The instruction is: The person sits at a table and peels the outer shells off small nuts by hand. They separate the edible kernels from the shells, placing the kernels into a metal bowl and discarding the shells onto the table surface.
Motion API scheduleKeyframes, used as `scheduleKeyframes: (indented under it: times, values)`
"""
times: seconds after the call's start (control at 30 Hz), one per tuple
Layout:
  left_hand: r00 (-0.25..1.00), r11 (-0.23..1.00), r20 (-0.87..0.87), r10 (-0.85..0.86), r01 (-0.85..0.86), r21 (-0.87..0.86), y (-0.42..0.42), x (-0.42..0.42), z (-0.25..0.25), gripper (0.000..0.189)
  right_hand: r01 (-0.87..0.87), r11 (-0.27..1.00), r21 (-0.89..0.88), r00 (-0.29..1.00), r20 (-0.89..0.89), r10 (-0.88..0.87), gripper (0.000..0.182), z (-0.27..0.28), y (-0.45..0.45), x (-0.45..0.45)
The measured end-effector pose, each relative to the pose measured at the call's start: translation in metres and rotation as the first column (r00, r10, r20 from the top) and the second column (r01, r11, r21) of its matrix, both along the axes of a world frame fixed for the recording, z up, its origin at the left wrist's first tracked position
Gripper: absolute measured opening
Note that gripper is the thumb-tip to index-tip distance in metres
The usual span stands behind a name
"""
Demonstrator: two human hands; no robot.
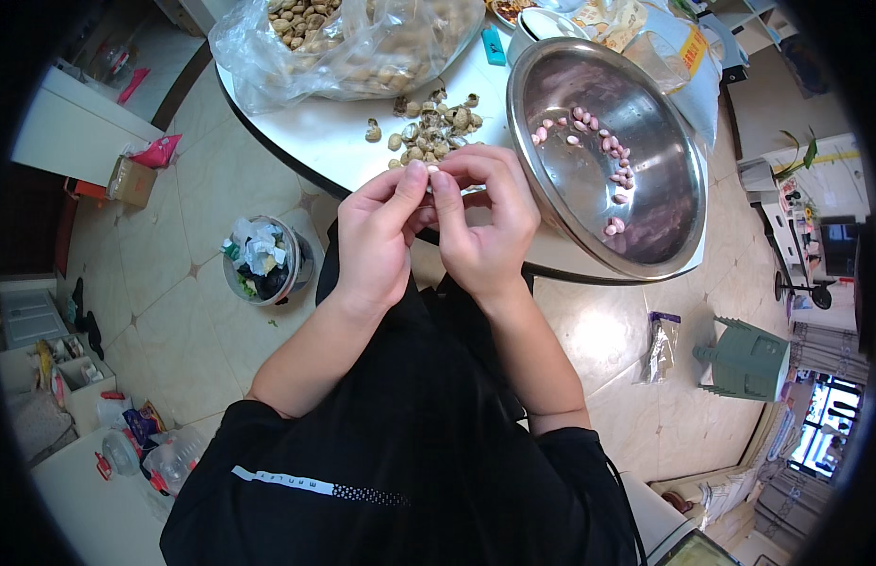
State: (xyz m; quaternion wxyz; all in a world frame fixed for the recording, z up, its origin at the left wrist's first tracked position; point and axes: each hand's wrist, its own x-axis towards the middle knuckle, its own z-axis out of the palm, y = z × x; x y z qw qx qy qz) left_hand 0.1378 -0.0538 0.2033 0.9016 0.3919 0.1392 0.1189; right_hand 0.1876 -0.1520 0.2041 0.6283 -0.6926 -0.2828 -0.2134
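My left hand [381, 233] and my right hand [484, 226] meet at the near edge of the white table [289, 141]. Thumbs and fingertips of both pinch a small pale peanut [432, 170], mostly covered by the fingers; whether it is still in its shell I cannot tell. Just beyond the fingertips lies a heap of peanut shells [438, 127]. A steel basin [601, 255] stands to the right of my right hand, with several pink peanut kernels [611, 145] in it. Behind the shells rests a clear plastic bag [261, 71] of unshelled peanuts [303, 25].
A turquoise object [493, 46] and a white container [526, 35] sit behind the basin. A filled waste bin [296, 247] stands on the floor at left. On the floor at right are a green plastic stool [753, 357] and a clear packet [662, 347].
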Motion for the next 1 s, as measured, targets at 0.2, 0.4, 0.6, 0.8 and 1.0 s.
scheduleKeyframes:
  times: [0.2, 0.4, 0.6, 0.8, 1.0]
  values:
    - [0.983, 0.852, 0.138, 0.124, -0.177, 0.493, -0.002, 0.0, -0.007, 0.018, -0.045, 0.992, 0.116, 0.98, -0.189, 0.067, 0.007, -0.004, -0.002, -0.007]
    - [0.914, 0.485, 0.383, 0.131, -0.396, 0.78, 0.004, 0.002, -0.01, 0.014, -0.088, 0.969, 0.232, 0.927, -0.337, 0.165, 0.008, -0.002, -0.004, -0.014]
    - [0.95, 0.686, 0.278, 0.145, -0.299, 0.663, 0.003, 0.001, -0.01, 0.015, -0.013, 0.994, 0.109, 0.971, -0.237, 0.038, 0.006, 0.002, -0.007, -0.02]
    - [0.897, 0.631, 0.364, 0.25, -0.436, 0.641, 0.018, 0.012, -0.003, 0.014, 0.033, 0.985, 0.171, 0.988, -0.152, -0.006, 0.01, 0.006, -0.01, -0.043]
    - [0.914, -0.045, 0.405, 0.024, -0.403, 0.914, 0.032, 0.045, 0.023, 0.035, -0.097, 0.963, 0.253, 0.951, -0.263, 0.165, 0.015, 0.026, -0.03, -0.071]
